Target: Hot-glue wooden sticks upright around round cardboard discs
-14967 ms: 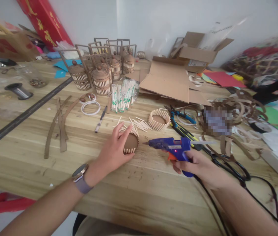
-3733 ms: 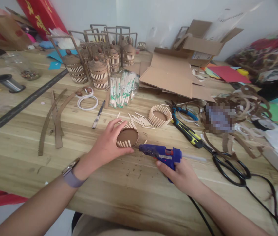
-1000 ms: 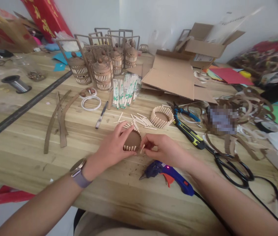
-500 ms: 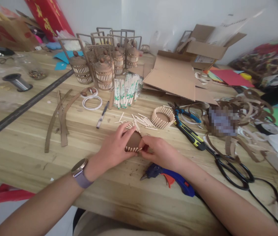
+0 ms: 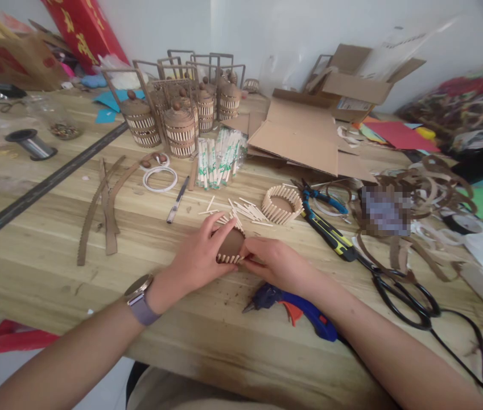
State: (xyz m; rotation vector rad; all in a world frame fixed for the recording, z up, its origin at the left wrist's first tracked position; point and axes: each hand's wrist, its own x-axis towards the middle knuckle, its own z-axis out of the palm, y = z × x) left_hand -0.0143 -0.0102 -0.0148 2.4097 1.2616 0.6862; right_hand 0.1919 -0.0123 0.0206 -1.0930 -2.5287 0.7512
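Note:
Between my hands sits a small round brown cardboard base with short wooden sticks standing along its near rim. My left hand is curved around its left side, thumb at the near edge and fingers at the far edge, gripping it. At the right edge, my right hand pinches with thumb and forefinger, most likely on a small wooden stick; the fingertips hide most of it. Just beyond lie loose wooden sticks. A finished-looking ring of sticks on a brown base stands to their right.
A blue glue gun lies near my right forearm. Pliers, a yellow-black utility knife and black-handled scissors lie on the right. Lidded stick baskets, packaged sticks, flat cardboard and a slim cutter lie farther back.
Both hands stay around the brown base with nearly the same grip. My right fingertips have shifted very slightly left at its edge.

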